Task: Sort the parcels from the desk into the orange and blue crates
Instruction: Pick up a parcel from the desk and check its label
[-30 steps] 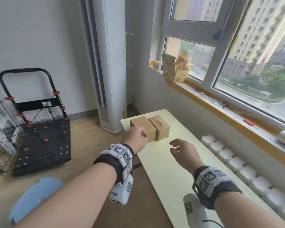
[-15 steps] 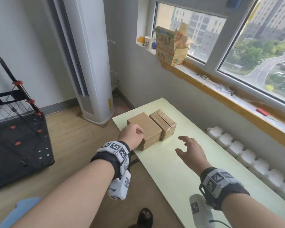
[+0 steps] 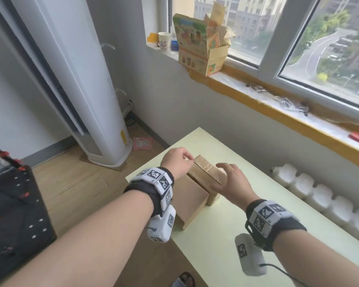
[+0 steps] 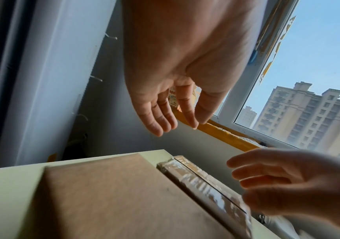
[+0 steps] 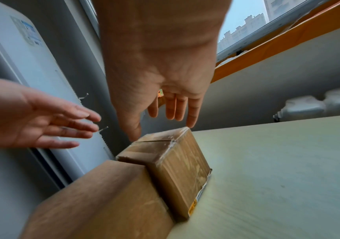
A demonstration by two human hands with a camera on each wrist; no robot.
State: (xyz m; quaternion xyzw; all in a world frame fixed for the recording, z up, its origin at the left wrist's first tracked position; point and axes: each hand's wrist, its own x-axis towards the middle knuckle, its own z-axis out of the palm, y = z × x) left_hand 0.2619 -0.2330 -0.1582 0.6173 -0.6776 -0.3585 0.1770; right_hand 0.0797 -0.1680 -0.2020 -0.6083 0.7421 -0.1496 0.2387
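Two brown cardboard parcels stand side by side on the pale green desk [image 3: 226, 235]. The plain, wider parcel [image 3: 192, 204] [image 4: 113, 194] [image 5: 103, 202] is on the left. The narrower taped parcel [image 3: 205, 172] [image 4: 205, 182] [image 5: 181, 161] is on the right. My left hand [image 3: 177, 162] [image 4: 173, 116] [image 5: 52, 126] hovers over the parcels' far left side, fingers relaxed, holding nothing. My right hand [image 3: 229, 179] [image 5: 165, 116] [image 4: 277, 181] is spread just above the taped parcel, its thumb near the top edge. I cannot tell whether it touches. No crate is in view.
A white tower air conditioner [image 3: 87, 90] stands on the floor beyond the desk's left side. A black folding cart [image 3: 15, 214] is at far left. The windowsill holds an opened carton [image 3: 201, 50] and a paper cup [image 3: 164, 41]. A white radiator [image 3: 330, 204] runs along the desk's right.
Both hands have moved forward over the parcels. The left hand's curled fingers have relaxed open. The right hand has come in over the taped parcel. The head view has dropped closer.
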